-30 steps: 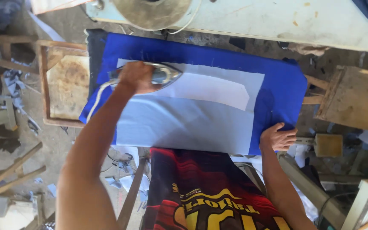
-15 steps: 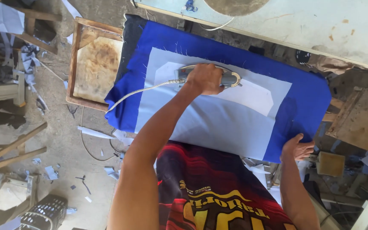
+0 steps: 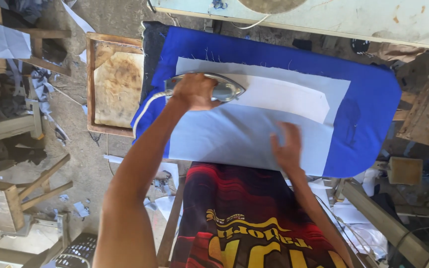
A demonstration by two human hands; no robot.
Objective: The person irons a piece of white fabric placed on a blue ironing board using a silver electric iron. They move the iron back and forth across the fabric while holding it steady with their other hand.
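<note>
Gripping the iron (image 3: 224,89) on the pale cloth (image 3: 234,134), the left hand (image 3: 193,92) presses while the right hand (image 3: 288,149) lies flat nearby.

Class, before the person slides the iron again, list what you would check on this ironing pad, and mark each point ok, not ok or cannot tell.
1. left hand grips the iron by its handle: ok.
2. right hand lies flat on the pale fabric, clear of the iron: ok.
3. Fabric lies within the blue pad: ok.
4. White strip lies flat ahead of the iron: ok.
5. Cord hangs free at the pad's edge: cannot tell.
6. Iron's heat: cannot tell.
</note>
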